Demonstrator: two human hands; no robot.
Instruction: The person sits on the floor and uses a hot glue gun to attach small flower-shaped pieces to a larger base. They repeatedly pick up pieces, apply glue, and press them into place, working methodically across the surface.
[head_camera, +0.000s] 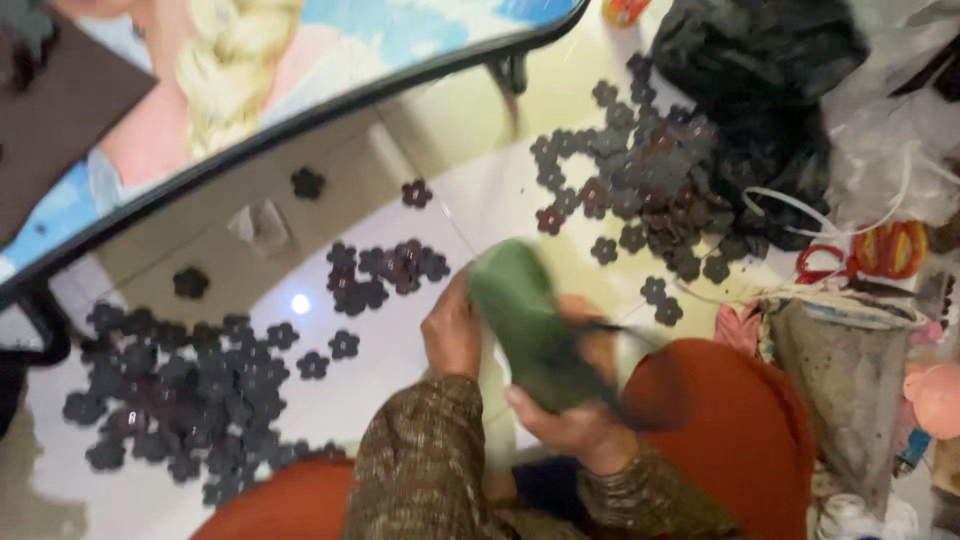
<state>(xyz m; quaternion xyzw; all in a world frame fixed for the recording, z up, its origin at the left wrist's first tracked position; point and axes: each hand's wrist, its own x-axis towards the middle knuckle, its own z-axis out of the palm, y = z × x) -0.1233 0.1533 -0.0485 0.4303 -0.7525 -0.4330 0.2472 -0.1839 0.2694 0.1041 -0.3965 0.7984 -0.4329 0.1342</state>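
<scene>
Green tool (525, 325), blurred, sits centre-near, just above the person's lap, tilted with its top end leaning left. Right hand (570, 425) grips its lower end, fingers clenched round it. Left hand (452, 335) presses against the tool's left side; can't tell if it's grasping or only touching. Orange garment (735, 430) just right of the hands. Dark flower-shaped pieces lie on the pale floor (470, 200): big heap near-left (180, 385), small cluster just beyond the hands (385, 270), larger heap far-right (640, 180) beside a black bag (760, 50). Grey sack (850, 380) on the right. Table edge (330, 100) far-left.
</scene>
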